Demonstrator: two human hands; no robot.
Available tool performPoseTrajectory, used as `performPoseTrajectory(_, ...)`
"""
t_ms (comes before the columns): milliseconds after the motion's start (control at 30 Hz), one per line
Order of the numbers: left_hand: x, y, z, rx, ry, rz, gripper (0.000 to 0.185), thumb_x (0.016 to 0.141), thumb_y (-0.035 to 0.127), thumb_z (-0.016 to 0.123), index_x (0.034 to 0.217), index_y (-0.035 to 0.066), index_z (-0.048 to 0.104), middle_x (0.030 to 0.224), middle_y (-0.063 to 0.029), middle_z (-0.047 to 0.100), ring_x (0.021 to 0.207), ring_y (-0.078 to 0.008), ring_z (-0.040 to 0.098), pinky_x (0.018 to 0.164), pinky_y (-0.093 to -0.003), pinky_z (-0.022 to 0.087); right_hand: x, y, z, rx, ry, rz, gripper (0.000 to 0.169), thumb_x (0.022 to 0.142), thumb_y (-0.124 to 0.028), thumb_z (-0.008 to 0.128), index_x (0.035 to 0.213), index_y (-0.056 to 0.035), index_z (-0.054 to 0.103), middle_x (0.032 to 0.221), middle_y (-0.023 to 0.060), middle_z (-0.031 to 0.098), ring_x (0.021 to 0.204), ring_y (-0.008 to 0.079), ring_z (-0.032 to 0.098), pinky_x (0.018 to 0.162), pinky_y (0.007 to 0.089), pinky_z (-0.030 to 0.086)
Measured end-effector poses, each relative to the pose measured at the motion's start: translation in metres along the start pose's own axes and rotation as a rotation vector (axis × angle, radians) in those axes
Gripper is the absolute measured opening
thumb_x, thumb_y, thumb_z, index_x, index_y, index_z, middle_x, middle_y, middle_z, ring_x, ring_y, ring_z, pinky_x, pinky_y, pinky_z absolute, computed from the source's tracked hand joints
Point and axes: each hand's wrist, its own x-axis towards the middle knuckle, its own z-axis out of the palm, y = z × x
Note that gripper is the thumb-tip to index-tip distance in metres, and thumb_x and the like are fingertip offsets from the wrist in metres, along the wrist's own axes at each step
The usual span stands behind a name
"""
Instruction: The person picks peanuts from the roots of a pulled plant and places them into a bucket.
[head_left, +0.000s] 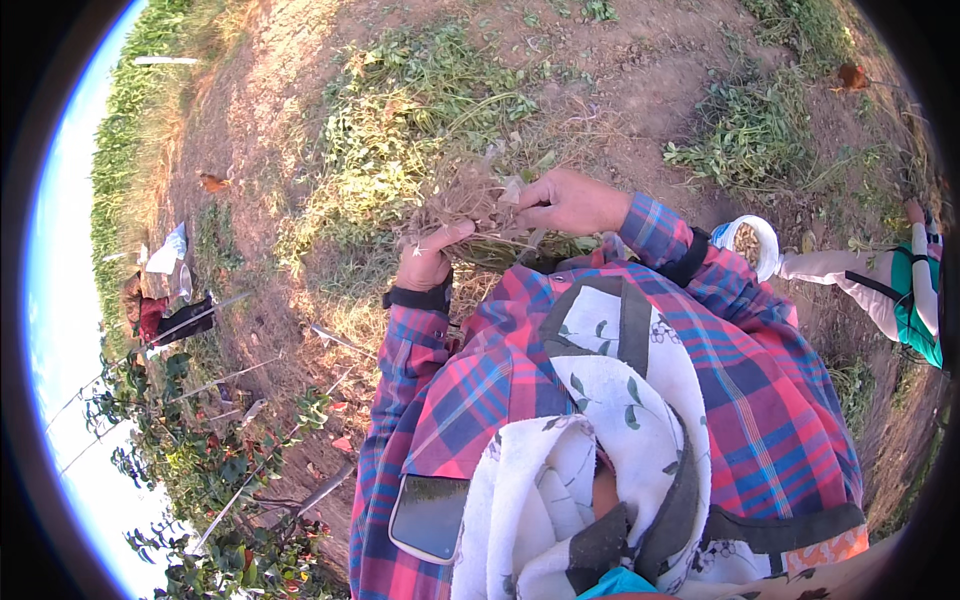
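Note:
A bundle of uprooted plants with tangled brown roots (466, 191) is held in front of my chest. My left hand (429, 259) grips it from the near left side, thumb lying along the stems. At the right of the roots, the fingers of my right hand (576, 202) pinch together at a pale piece (512, 190), apparently a peanut pod. Green stems and leaves (495, 255) hang below the hands, partly hidden by them and my plaid shirt. To my right, a white bucket (766, 247) contains many peanuts in their shells (746, 241).
Heaps of pulled green plants (375, 150) lie on the soil ahead, with another heap (750, 135) at front right. A co-worker (892, 289) is beyond the bucket; another person (161, 315) is far left. Leafy branches (225, 465) and poles (326, 491) stand at near left.

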Motion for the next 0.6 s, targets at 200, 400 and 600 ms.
performPoseTrajectory(200, -0.031, 0.008, 0.010, 0.096, -0.108, 0.210, 0.050, 0.079, 0.004, 0.067, 0.124, -0.006, 0.048, 0.117, -0.0153, 0.059, 0.106, -0.0220, 0.058, 0.090, -0.0344, 0.049, -0.031, -0.032, -0.016, 0.554, -0.253, 0.219, 0.022, 0.092, -0.026, 0.054, 0.095, -0.0051, 0.060, 0.068, -0.0059, 0.047, 0.057, 0.0037, 0.040, 0.050, 0.0222, 0.033)
performPoseTrajectory(400, -0.049, 0.045, 0.060, 0.365, -0.220, 0.048, 0.033, 0.067, 0.006, 0.079, 0.094, -0.001, 0.062, 0.111, -0.0099, 0.062, 0.103, -0.0205, 0.056, 0.090, -0.0347, 0.045, -0.051, -0.053, -0.023, 0.654, -0.204, 0.278, 0.016, 0.094, -0.022, 0.049, 0.099, -0.0077, 0.056, 0.067, -0.0088, 0.037, 0.056, 0.0011, 0.034, 0.048, 0.0188, 0.028)
performPoseTrajectory(600, -0.055, 0.055, 0.070, 0.626, -0.385, 0.459, 0.032, 0.061, 0.003, 0.076, 0.090, -0.001, 0.065, 0.107, -0.0118, 0.064, 0.106, -0.0282, 0.056, 0.093, -0.0376, 0.042, -0.066, -0.030, -0.056, 0.229, 0.338, 0.260, 0.024, 0.094, -0.020, 0.047, 0.106, -0.0025, 0.060, 0.073, -0.0042, 0.049, 0.058, 0.0012, 0.038, 0.050, 0.0179, 0.030)
